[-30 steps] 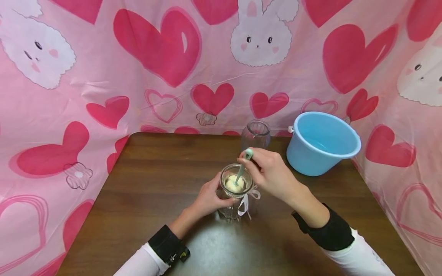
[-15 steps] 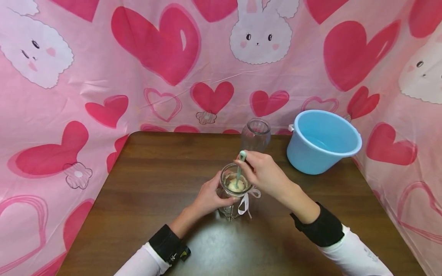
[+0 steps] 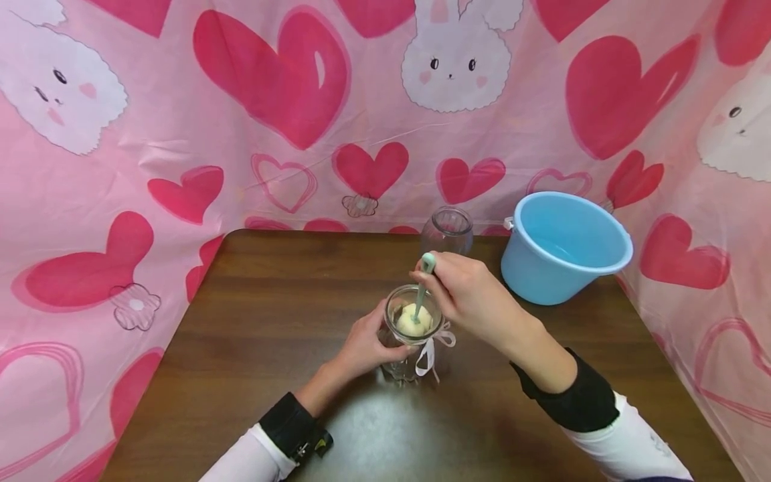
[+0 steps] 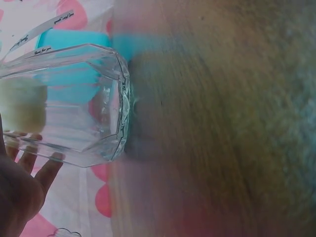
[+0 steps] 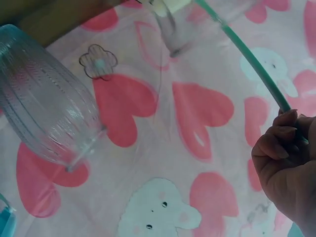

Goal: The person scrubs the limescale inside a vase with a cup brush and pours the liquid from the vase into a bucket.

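A clear glass jar (image 3: 402, 369) with a white ribbon bow (image 3: 426, 356) stands at mid-table. My left hand (image 3: 363, 343) grips it below the rim, thumb across the near side. Between my right thumb and fingers is the green handle (image 3: 420, 300) of a sponge bottle brush. Its cream sponge head (image 3: 413, 321) sits inside the jar. Through the glass, the left wrist view shows the sponge (image 4: 25, 104) as a cylinder, well above the jar's base. My right hand (image 3: 476, 294) is above and right of the jar mouth; the right wrist view shows its fingers (image 5: 270, 148) curled round the handle.
Behind the right hand, a second clear glass jar (image 3: 447, 239) with ribbed sides stands near the table's back edge. A light blue bucket (image 3: 536, 274) occupies the back right corner. Pink heart-patterned cloth (image 3: 373, 94) hangs around the brown table (image 3: 289, 281).
My right hand has dipped down and left with the brush, then risen again. The sponge head has shifted slightly within the jar. My left hand has stayed in place.
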The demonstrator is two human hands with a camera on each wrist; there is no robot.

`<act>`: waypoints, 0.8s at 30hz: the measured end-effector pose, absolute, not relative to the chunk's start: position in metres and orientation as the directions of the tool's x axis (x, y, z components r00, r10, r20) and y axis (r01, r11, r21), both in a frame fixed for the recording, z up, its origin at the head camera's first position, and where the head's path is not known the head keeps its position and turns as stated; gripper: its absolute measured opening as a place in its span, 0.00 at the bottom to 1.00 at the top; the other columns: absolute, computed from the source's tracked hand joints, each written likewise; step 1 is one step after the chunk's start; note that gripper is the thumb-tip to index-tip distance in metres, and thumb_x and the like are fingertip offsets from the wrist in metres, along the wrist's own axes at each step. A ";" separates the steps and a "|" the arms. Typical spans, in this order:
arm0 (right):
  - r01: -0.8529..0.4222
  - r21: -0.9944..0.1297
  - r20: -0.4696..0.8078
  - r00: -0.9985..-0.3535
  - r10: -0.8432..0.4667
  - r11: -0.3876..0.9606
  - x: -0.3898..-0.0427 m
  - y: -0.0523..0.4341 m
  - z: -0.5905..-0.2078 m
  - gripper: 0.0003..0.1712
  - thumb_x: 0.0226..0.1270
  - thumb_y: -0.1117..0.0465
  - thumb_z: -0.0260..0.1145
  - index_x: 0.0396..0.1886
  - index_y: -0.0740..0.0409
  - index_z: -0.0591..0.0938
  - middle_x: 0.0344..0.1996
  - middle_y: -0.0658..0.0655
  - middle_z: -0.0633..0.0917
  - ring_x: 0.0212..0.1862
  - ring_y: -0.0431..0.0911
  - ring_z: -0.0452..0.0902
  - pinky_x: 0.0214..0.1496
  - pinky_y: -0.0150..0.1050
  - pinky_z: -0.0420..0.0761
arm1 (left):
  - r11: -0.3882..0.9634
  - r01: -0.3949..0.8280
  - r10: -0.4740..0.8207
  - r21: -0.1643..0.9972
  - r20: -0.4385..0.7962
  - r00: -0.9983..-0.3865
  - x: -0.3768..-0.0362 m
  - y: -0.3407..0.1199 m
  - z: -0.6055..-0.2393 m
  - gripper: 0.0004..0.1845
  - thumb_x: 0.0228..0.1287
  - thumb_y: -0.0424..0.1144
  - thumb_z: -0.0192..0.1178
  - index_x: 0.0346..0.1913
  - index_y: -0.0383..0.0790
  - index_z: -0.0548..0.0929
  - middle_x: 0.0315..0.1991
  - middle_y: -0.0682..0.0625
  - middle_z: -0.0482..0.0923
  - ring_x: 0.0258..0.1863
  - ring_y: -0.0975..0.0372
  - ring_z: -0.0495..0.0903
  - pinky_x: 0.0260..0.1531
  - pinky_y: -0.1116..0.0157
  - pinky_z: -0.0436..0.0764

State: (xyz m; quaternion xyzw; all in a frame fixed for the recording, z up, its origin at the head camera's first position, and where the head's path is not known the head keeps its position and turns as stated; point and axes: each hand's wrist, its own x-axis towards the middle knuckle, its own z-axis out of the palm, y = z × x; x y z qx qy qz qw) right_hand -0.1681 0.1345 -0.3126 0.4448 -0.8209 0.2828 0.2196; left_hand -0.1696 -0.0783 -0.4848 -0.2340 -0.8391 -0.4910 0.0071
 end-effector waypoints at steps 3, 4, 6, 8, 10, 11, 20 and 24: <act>-0.858 -0.255 0.602 -0.502 -0.621 0.446 -0.172 0.134 -0.318 0.07 0.72 0.64 0.71 0.42 0.62 0.81 0.32 0.53 0.84 0.34 0.43 0.79 0.39 0.37 0.86 | 0.411 0.401 0.385 0.819 0.242 -0.891 -0.171 -0.078 -0.483 0.44 0.50 0.50 0.79 0.71 0.47 0.72 0.54 0.52 0.84 0.46 0.60 0.84 0.47 0.55 0.80; -0.856 -0.253 0.598 -0.505 -0.622 0.452 -0.173 0.134 -0.321 0.08 0.73 0.61 0.69 0.42 0.62 0.81 0.31 0.53 0.83 0.34 0.43 0.79 0.39 0.37 0.85 | 0.412 0.402 0.387 0.817 0.243 -0.890 -0.172 -0.077 -0.483 0.44 0.50 0.50 0.79 0.71 0.47 0.72 0.54 0.52 0.84 0.46 0.60 0.84 0.48 0.55 0.80; -0.846 -0.258 0.583 -0.521 -0.623 0.467 -0.176 0.135 -0.327 0.09 0.76 0.58 0.67 0.42 0.61 0.80 0.31 0.52 0.83 0.34 0.43 0.78 0.39 0.37 0.85 | 0.418 0.409 0.389 0.811 0.247 -0.887 -0.173 -0.077 -0.483 0.44 0.50 0.49 0.79 0.71 0.47 0.72 0.55 0.52 0.85 0.46 0.60 0.85 0.48 0.54 0.80; -0.832 -0.268 0.559 -0.545 -0.625 0.485 -0.179 0.135 -0.333 0.09 0.76 0.58 0.67 0.42 0.60 0.80 0.31 0.52 0.82 0.33 0.43 0.78 0.39 0.37 0.85 | 0.418 0.411 0.388 0.810 0.250 -0.887 -0.174 -0.077 -0.482 0.44 0.50 0.48 0.79 0.71 0.47 0.72 0.56 0.51 0.85 0.45 0.60 0.85 0.48 0.53 0.80; -0.817 -0.281 0.535 -0.569 -0.625 0.503 -0.180 0.135 -0.335 0.08 0.73 0.61 0.70 0.43 0.60 0.79 0.31 0.52 0.82 0.33 0.43 0.78 0.39 0.37 0.84 | 0.422 0.409 0.386 0.809 0.248 -0.889 -0.174 -0.078 -0.482 0.44 0.49 0.48 0.79 0.71 0.46 0.72 0.57 0.50 0.85 0.45 0.59 0.85 0.49 0.53 0.80; -0.813 -0.286 0.528 -0.575 -0.624 0.508 -0.180 0.136 -0.335 0.09 0.71 0.63 0.72 0.43 0.60 0.80 0.31 0.52 0.83 0.33 0.43 0.78 0.40 0.37 0.85 | 0.426 0.407 0.385 0.808 0.245 -0.890 -0.174 -0.078 -0.483 0.44 0.49 0.48 0.79 0.71 0.46 0.72 0.58 0.50 0.85 0.45 0.60 0.85 0.49 0.53 0.80; -0.856 -0.216 0.627 -0.491 -0.605 0.470 -0.165 0.138 -0.304 0.13 0.79 0.55 0.63 0.42 0.62 0.81 0.32 0.54 0.83 0.34 0.43 0.79 0.39 0.39 0.86 | 0.427 0.396 0.376 0.813 0.239 -0.895 -0.169 -0.078 -0.487 0.43 0.49 0.49 0.79 0.69 0.46 0.73 0.55 0.51 0.85 0.46 0.59 0.85 0.49 0.54 0.80; -0.862 -0.199 0.664 -0.468 -0.583 0.465 -0.160 0.139 -0.292 0.22 0.82 0.48 0.55 0.41 0.63 0.81 0.31 0.54 0.83 0.33 0.43 0.79 0.38 0.40 0.86 | 0.422 0.400 0.377 0.814 0.243 -0.894 -0.170 -0.078 -0.486 0.44 0.49 0.49 0.80 0.70 0.45 0.72 0.55 0.50 0.85 0.46 0.59 0.85 0.49 0.53 0.80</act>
